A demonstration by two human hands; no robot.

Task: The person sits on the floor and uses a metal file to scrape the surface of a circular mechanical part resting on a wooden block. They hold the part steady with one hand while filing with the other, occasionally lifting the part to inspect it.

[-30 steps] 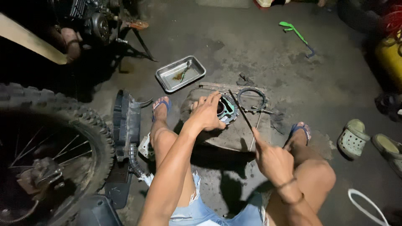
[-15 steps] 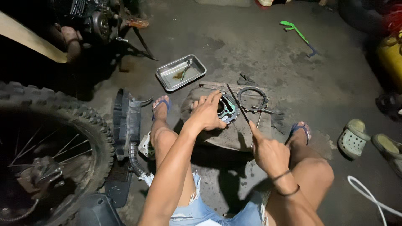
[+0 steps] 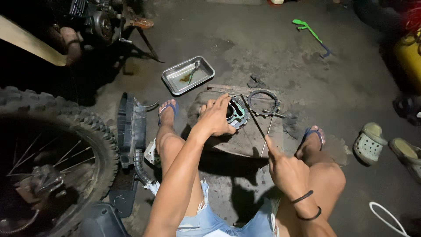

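Head view: rod (image 3: 253, 117) angled up-left.

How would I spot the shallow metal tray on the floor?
Start at the big knobby tyre on the left, then look up and right across the concrete. The tray lies beyond the blue sandal: rectangular, shiny silver, with a small tool inside.
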